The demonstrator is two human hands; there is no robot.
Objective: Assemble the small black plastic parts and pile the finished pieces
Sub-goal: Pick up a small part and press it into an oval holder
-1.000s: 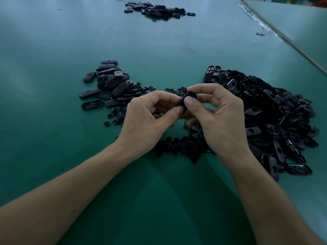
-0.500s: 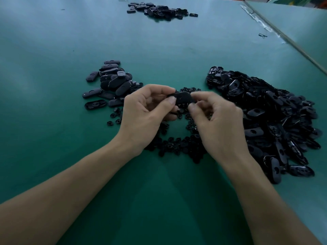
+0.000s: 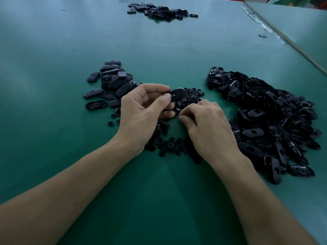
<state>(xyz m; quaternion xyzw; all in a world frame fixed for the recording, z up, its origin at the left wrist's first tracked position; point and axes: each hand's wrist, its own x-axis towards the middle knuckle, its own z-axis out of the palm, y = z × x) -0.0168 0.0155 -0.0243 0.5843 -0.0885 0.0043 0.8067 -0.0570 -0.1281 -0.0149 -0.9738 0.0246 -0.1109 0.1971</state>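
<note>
The left hand [image 3: 141,114] pinches one oval black shell [image 3: 177,93] by its near end between thumb and forefinger and holds it just above the green table [image 3: 53,121], over the middle of the work area. The right hand [image 3: 210,128] is lowered with curled fingers onto the scatter of small round inserts [image 3: 173,144]. Its fingertips are turned under, so it cannot be told whether they have taken an insert.

The shell looks like thin moulded plastic: light, stiff and smooth enough to slip. A pinch across its flat faces at one end probably suits it best and leaves the middle hole free. The inserts are tiny and likely to skate on the table. Each probably has to be picked up with the fingertips by its rim.

No tray or bin shows; everything lies loose on the table. A large heap of unassembled shells [image 3: 269,110] spreads toward the right edge, just beside the right hand. A smaller pile of finished pieces [image 3: 113,82] sits left of centre, close to the left hand. Another dark pile [image 3: 159,11] lies near the far edge, well apart from the rest.
</note>
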